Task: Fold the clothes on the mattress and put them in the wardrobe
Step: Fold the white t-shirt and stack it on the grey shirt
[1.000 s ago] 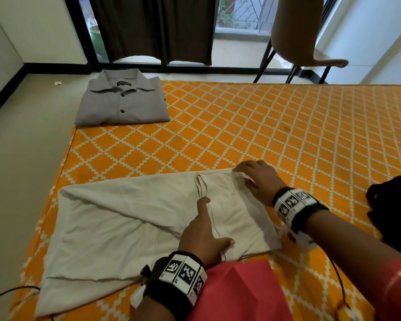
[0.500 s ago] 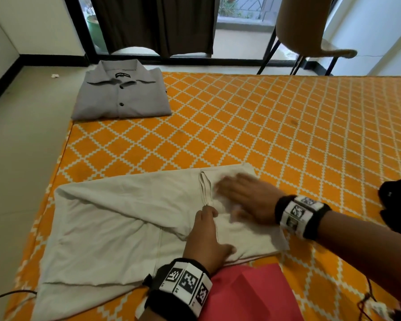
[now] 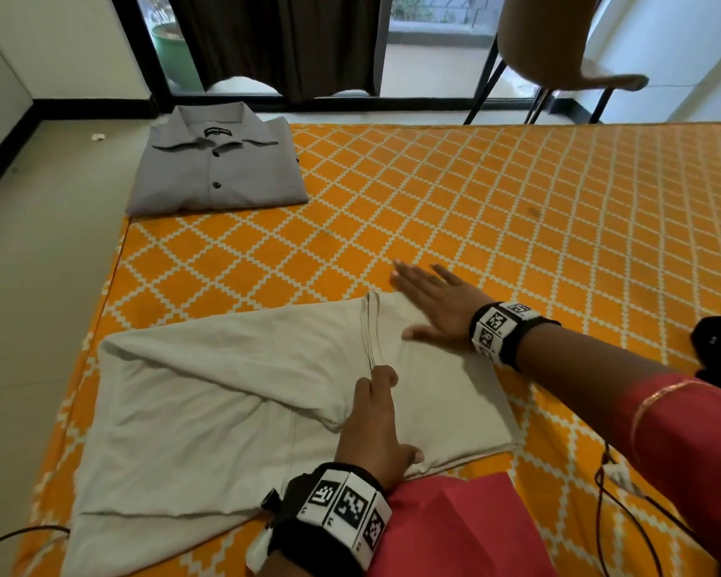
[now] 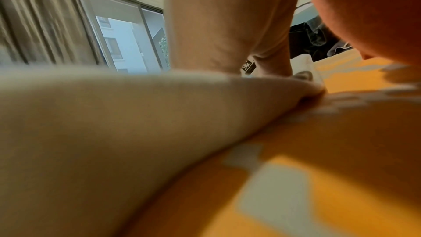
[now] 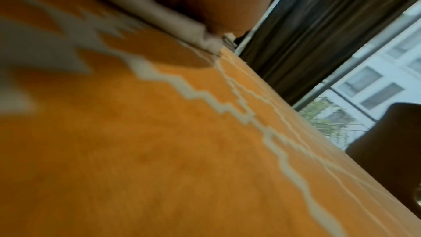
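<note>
Left hand (image 3: 377, 426) lies flat with loose fingers on the cream shirt (image 3: 209, 401) at the mattress's (image 3: 496, 210) near left corner, pinning the fold. Right hand (image 3: 436, 304), fingers spread wide, smooths the far edge. Grey shirt (image 3: 215, 168) sits folded at the far left corner.

A half-folded garment (image 3: 209, 393) lies on the mattress (image 3: 496, 210) at its near left — both hands on its right part, the left hand (image 3: 375, 435) nearer than the right hand (image 3: 438, 306). A folded shirt (image 3: 217, 164) sits at the far left corner; a chair (image 3: 558, 39) stands beyond the far edge.
</note>
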`<state>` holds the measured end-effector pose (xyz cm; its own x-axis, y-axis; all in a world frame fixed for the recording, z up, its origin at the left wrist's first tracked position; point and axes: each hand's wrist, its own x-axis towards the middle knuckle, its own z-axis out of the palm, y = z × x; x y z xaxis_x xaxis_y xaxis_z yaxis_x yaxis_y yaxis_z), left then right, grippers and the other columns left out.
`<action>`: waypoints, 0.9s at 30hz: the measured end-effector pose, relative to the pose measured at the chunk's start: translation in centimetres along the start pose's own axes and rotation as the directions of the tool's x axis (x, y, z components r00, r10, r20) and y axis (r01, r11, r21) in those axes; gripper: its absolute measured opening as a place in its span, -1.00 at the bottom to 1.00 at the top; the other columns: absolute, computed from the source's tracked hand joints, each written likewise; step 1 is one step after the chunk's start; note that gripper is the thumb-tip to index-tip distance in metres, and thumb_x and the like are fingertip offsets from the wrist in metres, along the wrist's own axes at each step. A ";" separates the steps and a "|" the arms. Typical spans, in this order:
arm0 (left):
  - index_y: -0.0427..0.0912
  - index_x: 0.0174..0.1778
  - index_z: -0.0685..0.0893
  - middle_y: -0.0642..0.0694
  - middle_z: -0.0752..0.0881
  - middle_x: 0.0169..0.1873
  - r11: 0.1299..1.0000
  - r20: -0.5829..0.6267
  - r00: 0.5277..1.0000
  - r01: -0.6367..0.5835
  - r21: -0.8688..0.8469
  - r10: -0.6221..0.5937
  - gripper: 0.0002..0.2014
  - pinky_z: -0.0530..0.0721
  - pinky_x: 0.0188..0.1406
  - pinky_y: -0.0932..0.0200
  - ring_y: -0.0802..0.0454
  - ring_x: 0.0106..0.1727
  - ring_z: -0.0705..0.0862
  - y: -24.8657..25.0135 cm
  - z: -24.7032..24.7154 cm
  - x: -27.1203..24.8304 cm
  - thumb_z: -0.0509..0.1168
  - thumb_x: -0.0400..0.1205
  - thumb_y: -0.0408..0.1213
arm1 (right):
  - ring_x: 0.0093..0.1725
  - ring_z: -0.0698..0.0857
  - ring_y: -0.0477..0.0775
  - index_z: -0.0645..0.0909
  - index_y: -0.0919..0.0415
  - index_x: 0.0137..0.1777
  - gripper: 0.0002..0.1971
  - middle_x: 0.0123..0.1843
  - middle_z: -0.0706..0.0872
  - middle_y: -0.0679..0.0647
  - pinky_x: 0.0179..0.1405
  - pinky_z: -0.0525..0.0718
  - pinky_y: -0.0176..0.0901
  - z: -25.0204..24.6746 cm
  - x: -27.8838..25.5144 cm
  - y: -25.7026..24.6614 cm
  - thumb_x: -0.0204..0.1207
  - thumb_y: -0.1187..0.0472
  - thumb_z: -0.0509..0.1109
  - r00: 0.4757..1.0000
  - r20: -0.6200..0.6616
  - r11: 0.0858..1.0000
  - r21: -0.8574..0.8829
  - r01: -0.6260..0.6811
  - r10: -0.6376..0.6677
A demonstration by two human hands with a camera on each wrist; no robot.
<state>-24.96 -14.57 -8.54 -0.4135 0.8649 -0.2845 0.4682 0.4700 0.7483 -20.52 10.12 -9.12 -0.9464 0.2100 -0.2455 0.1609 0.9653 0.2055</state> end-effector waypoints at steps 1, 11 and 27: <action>0.14 0.41 0.21 0.07 0.33 0.19 1.000 0.010 1.000 -0.009 -0.010 0.009 -0.16 0.47 -0.07 0.39 0.12 0.04 0.49 -0.1 0.0 0.0 0.61 0.37 -0.28 | 0.73 -0.11 0.16 -0.36 0.14 0.70 -0.11 0.73 -0.31 0.11 0.68 -0.23 0.17 -0.6 0.0 0.3 0.56 -0.47 -0.33 0.996 -0.056 0.998 -0.007 -0.064 0.063; 0.21 0.69 -0.03 0.05 0.29 0.19 0.999 0.100 0.995 0.014 -0.030 -0.011 0.11 0.42 0.08 0.45 0.15 0.10 0.47 -0.9 0.1 0.5 0.60 0.40 -0.24 | 0.73 -0.17 0.16 -0.21 0.29 0.72 -0.04 0.75 -0.21 0.20 0.68 -0.09 0.15 2.9 -9.8 -5.0 0.57 -0.42 -0.08 0.945 -0.034 0.940 0.098 0.328 -0.326; 0.07 0.62 -0.52 -0.02 0.06 0.63 0.988 0.065 0.995 0.089 -0.127 -0.081 0.39 0.51 0.38 0.21 0.00 0.54 0.39 -0.4 0.2 0.5 0.62 0.37 -0.33 | 0.73 -0.11 0.03 -0.11 0.22 0.73 -0.33 0.76 -0.11 0.09 0.71 -0.08 0.03 1.5 -5.4 -3.5 0.73 -0.13 -0.18 0.877 -0.083 0.866 0.140 0.480 -0.473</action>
<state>-25.21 -14.33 -9.12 -0.3986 0.8334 -0.3828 0.3268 0.5191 0.7898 -15.53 5.82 -9.95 -0.9294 -0.2853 -0.2341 -0.2758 0.9584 -0.0730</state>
